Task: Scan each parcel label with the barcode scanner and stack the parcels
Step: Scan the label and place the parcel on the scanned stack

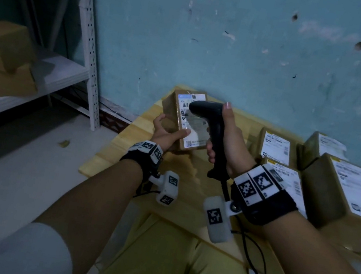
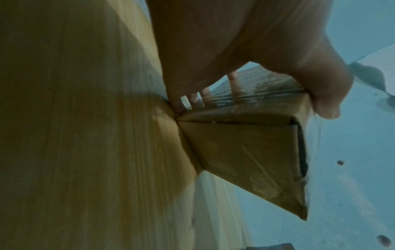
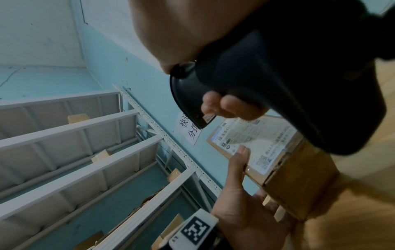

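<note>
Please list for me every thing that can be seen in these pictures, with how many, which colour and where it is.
held parcel: 1, brown with white label, tilted over the table, in the left hand
scanner: 1, black, nose at the held parcel's label
other parcels: at least 4, brown with white labels, on the table's right side
table: 1, light wood, against the wall
shelf: 1, white metal, left, with brown boxes on it
wall: blue-green, pitted
cable: 1, black, runs down from the scanner
left hand: grips the held parcel
right hand: grips the scanner's handle
</note>
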A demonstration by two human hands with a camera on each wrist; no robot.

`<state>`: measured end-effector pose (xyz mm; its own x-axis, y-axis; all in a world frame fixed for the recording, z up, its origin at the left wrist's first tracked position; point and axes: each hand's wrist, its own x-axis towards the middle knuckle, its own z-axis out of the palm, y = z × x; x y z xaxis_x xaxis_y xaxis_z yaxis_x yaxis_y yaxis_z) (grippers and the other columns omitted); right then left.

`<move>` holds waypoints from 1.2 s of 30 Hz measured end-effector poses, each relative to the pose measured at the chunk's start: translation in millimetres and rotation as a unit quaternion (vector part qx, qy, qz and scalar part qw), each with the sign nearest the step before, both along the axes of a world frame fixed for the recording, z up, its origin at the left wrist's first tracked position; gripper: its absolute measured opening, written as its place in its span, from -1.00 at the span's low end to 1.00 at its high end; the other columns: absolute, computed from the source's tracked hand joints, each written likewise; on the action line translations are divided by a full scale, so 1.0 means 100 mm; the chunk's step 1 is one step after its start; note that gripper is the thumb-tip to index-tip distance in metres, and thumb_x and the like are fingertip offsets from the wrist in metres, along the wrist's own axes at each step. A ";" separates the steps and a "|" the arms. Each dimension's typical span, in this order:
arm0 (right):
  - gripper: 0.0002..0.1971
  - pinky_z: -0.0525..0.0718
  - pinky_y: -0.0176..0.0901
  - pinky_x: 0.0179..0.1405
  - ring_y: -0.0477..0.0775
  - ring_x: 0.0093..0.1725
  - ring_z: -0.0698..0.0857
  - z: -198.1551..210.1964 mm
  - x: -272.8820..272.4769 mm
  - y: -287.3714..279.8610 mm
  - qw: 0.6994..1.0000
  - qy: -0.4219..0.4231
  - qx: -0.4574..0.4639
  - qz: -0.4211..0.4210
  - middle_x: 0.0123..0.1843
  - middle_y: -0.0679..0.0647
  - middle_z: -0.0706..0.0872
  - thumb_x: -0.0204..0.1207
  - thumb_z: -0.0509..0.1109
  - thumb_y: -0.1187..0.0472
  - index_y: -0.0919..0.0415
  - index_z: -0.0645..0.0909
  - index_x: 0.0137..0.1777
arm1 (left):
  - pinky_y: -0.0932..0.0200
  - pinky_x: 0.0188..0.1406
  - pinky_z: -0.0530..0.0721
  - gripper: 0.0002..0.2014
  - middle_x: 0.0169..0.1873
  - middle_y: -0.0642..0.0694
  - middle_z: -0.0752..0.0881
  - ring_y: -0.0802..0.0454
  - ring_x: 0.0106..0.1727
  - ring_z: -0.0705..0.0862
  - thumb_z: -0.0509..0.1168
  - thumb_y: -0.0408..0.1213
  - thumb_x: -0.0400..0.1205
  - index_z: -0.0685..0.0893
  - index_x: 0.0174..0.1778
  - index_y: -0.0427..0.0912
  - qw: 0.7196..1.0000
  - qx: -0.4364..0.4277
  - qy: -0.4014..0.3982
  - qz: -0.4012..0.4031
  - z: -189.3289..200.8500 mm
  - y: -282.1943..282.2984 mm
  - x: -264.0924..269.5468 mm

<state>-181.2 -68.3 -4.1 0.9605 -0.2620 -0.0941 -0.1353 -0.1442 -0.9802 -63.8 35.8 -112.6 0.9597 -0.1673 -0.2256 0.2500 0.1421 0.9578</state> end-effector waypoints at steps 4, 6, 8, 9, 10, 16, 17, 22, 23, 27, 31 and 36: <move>-0.36 0.36 -0.29 -0.64 0.02 -0.67 0.39 0.01 0.00 0.01 1.000 0.002 0.005 -0.005 -0.60 0.09 0.46 0.56 -0.03 -0.38 0.19 0.50 -0.29 | 0.20 -0.31 0.63 -0.12 0.43 -0.30 0.50 -0.25 0.32 0.59 0.46 -0.28 0.49 0.00 0.56 0.02 1.000 -0.001 -0.004 0.001 -0.02 0.00 0.01; -0.35 0.36 -0.28 -0.64 0.03 -0.66 0.39 0.01 -0.01 0.01 1.000 0.002 0.005 -0.005 -0.59 0.09 0.46 0.56 -0.03 -0.39 0.20 0.50 -0.32 | 0.24 -0.37 0.62 -0.12 0.44 -0.30 0.49 -0.24 0.32 0.59 0.46 -0.28 0.49 -0.01 0.56 0.02 1.000 -0.004 -0.004 -0.003 -0.02 0.00 0.01; -0.34 0.36 -0.29 -0.63 0.03 -0.66 0.39 -0.01 -0.01 0.01 1.000 0.001 0.004 -0.001 -0.59 0.09 0.45 0.56 -0.03 -0.39 0.20 0.49 -0.35 | 0.22 -0.37 0.62 -0.12 0.44 -0.31 0.48 -0.25 0.31 0.59 0.46 -0.28 0.49 -0.02 0.56 0.04 1.000 -0.006 -0.004 -0.006 -0.02 0.00 0.02; -0.34 0.36 -0.29 -0.63 0.02 -0.66 0.39 -0.02 -0.01 0.01 1.000 0.002 0.003 0.002 -0.59 0.08 0.45 0.56 -0.04 -0.39 0.19 0.49 -0.35 | 0.21 -0.36 0.63 -0.11 0.45 -0.31 0.47 -0.26 0.31 0.59 0.46 -0.28 0.49 -0.02 0.56 0.05 1.000 -0.005 -0.003 -0.007 -0.03 0.01 0.02; -0.35 0.36 -0.30 -0.64 0.01 -0.67 0.40 -0.03 -0.01 0.01 1.000 0.005 0.004 0.002 -0.59 0.08 0.46 0.55 -0.04 -0.40 0.18 0.50 -0.32 | 0.19 -0.34 0.64 -0.11 0.46 -0.32 0.46 -0.27 0.32 0.59 0.47 -0.27 0.48 -0.02 0.56 0.06 1.000 -0.003 -0.002 -0.008 -0.04 0.01 0.02; -0.39 0.38 -0.31 -0.63 -0.01 -0.67 0.42 -0.03 -0.02 -0.01 1.000 0.005 0.011 0.007 -0.57 0.07 0.47 0.54 -0.03 -0.41 0.14 0.51 -0.23 | 0.19 -0.30 0.64 -0.09 0.48 -0.28 0.45 -0.26 0.35 0.56 0.47 -0.25 0.48 -0.02 0.57 0.07 1.000 0.012 -0.002 -0.009 -0.04 0.01 0.04; -0.40 0.38 -0.31 -0.64 -0.02 -0.68 0.42 -0.03 -0.02 -0.01 1.000 0.003 0.010 0.007 -0.57 0.07 0.47 0.54 -0.04 -0.41 0.13 0.50 -0.21 | 0.13 -0.23 0.67 -0.09 0.47 -0.28 0.45 -0.26 0.35 0.56 0.48 -0.25 0.47 -0.02 0.57 0.08 1.000 0.009 0.001 -0.010 -0.05 0.01 0.05; -0.34 0.35 -0.31 -0.65 0.00 -0.68 0.39 0.00 -0.05 0.02 1.000 0.000 0.005 0.007 -0.59 0.10 0.44 0.57 -0.06 -0.37 0.19 0.48 -0.39 | -0.04 0.08 0.66 -0.09 0.47 -0.28 0.46 -0.26 0.38 0.54 0.49 -0.26 0.46 0.00 0.56 0.05 1.000 0.004 -0.001 0.001 -0.05 0.00 0.04; -0.34 0.35 -0.31 -0.64 0.00 -0.68 0.39 0.00 -0.05 0.03 1.000 0.001 0.006 0.004 -0.59 0.10 0.44 0.57 -0.06 -0.37 0.19 0.48 -0.39 | 0.04 -0.02 0.68 -0.11 0.46 -0.29 0.47 -0.25 0.37 0.54 0.48 -0.28 0.47 0.01 0.56 0.04 1.000 0.002 -0.005 0.002 -0.05 0.00 0.04; -0.36 0.35 -0.31 -0.64 0.00 -0.69 0.39 0.04 -0.07 0.03 1.000 -0.001 0.016 0.006 -0.59 0.10 0.45 0.58 -0.05 -0.36 0.18 0.49 -0.34 | 0.19 -0.24 0.64 -0.13 0.44 -0.31 0.49 -0.24 0.33 0.58 0.46 -0.29 0.49 0.00 0.56 0.02 1.000 -0.003 -0.006 0.002 -0.04 0.00 0.04; -0.37 0.37 -0.31 -0.63 0.00 -0.67 0.40 0.10 -0.12 0.01 1.000 0.006 0.024 0.014 -0.57 0.10 0.46 0.56 -0.05 -0.39 0.17 0.54 -0.18 | 0.18 -0.23 0.64 -0.12 0.42 -0.33 0.50 -0.25 0.33 0.59 0.45 -0.28 0.50 -0.01 0.58 0.01 1.000 0.001 0.001 0.003 -0.04 -0.01 0.05; -0.41 0.38 -0.27 -0.60 0.03 -0.62 0.41 0.16 -0.19 0.00 1.000 0.005 0.011 0.012 -0.53 0.11 0.48 0.56 -0.06 -0.39 0.09 0.56 -0.11 | -0.06 0.18 0.64 -0.08 0.44 -0.31 0.51 -0.25 0.33 0.58 0.47 -0.26 0.47 -0.02 0.58 0.07 1.000 -0.004 0.016 -0.001 -0.02 0.00 0.05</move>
